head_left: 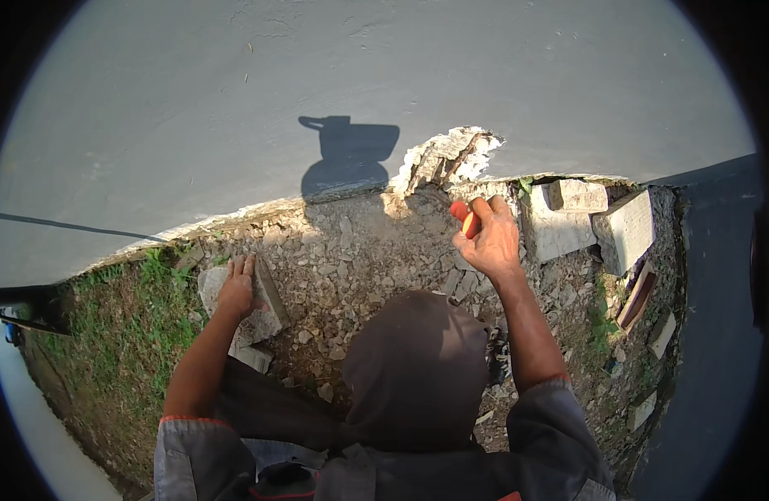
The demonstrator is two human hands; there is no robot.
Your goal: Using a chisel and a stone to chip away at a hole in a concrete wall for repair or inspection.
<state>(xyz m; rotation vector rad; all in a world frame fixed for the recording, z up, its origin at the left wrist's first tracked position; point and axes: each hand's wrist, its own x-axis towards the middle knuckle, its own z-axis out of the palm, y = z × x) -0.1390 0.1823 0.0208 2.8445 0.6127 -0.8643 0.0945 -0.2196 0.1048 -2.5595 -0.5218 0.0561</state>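
Red-and-yellow tool [471, 224] sits in the right hand [490, 240], just short of the broken patch [444, 159] at the foot of the grey wall [192, 125]. From my remote seat I read that grip as wrapped round the handle; I cannot make out the working end, nor whether it touches anything. The left hand [237, 288] lies palm down on a concrete block [272, 299], its grip laid flat along the top and pinching nothing that I can see; how much weight it bears I cannot tell.

My first worry would be a glancing push: if the hidden end slipped on crumbly plaster, the knuckles could scrape the wall's foot. Loose flakes at the ragged border could drop toward the fingers. I would also mistrust the block, since it lies on uneven ground and might rock if leaned on hard.

For room, the rubble [342, 269] between the two hands leaves a low, clear lane along the wall. Rightward I have less to spare: a light slab [560, 232] and a tilted block [633, 230] crowd in just beyond the right wrist. Toward the body, a dark cloth-covered knee [413, 367] limits any pull back. Leftward, past the block, grass [134, 326] gives softer, freer space.
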